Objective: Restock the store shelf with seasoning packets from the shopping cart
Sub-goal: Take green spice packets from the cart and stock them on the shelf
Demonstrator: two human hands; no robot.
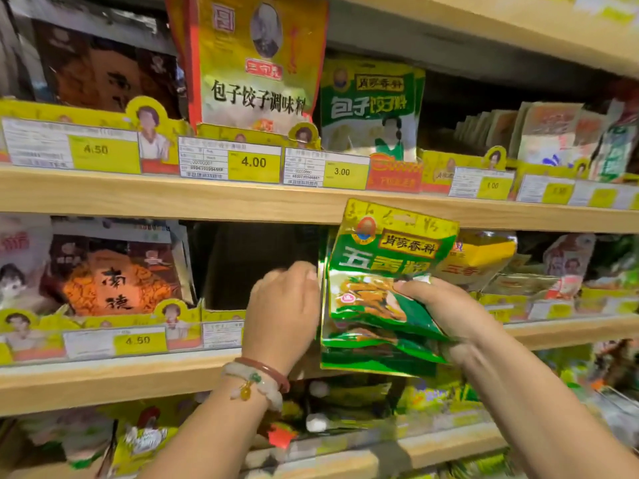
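Wooden store shelf, several tiers. Upper tier: dark brown packets at left, tall yellow-red packet centre, green packets beside it, pale packets at right. Yellow price tags along the front edge. Middle tier: orange-brown packets at left, an open cardboard tray beside them, yellow packets at right.

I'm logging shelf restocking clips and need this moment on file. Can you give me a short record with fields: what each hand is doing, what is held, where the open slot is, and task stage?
left hand: left hand touches the left edge of the stack, fingers curled
right hand: right hand holds the green seasoning packets, thumb on the front
held item: several packets, fanned, upright
open slot: dark empty display box on the middle shelf, left of the packets
task stage: packets not yet placed in the box
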